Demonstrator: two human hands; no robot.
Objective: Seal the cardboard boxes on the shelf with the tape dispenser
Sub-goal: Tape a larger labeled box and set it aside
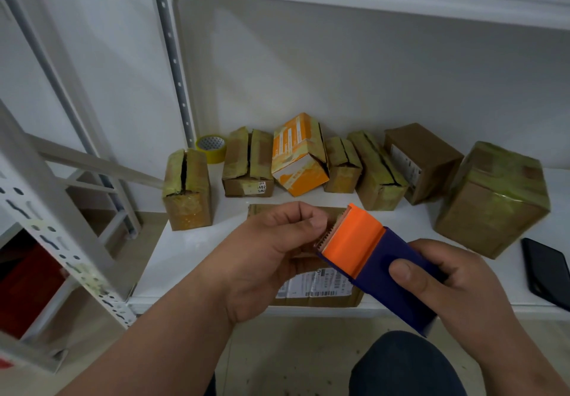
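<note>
My right hand (444,284) grips a tape dispenser (367,253) with a blue body and an orange front, held above the shelf's front edge. My left hand (271,247) has its fingers curled at the dispenser's toothed blade, pinching at the tape end there. Under both hands a flat cardboard box (317,287) with a white shipping label lies on the white shelf (185,250). Behind it stands a row of several small cardboard boxes, among them a tall one (188,192) with a split top seam and an orange-and-white one (299,155).
A roll of yellowish tape (212,148) sits at the back left of the shelf. A black phone (549,272) lies at the right edge beside a large taped box (493,198). Perforated metal uprights (55,235) stand to the left. My knee (407,368) is below.
</note>
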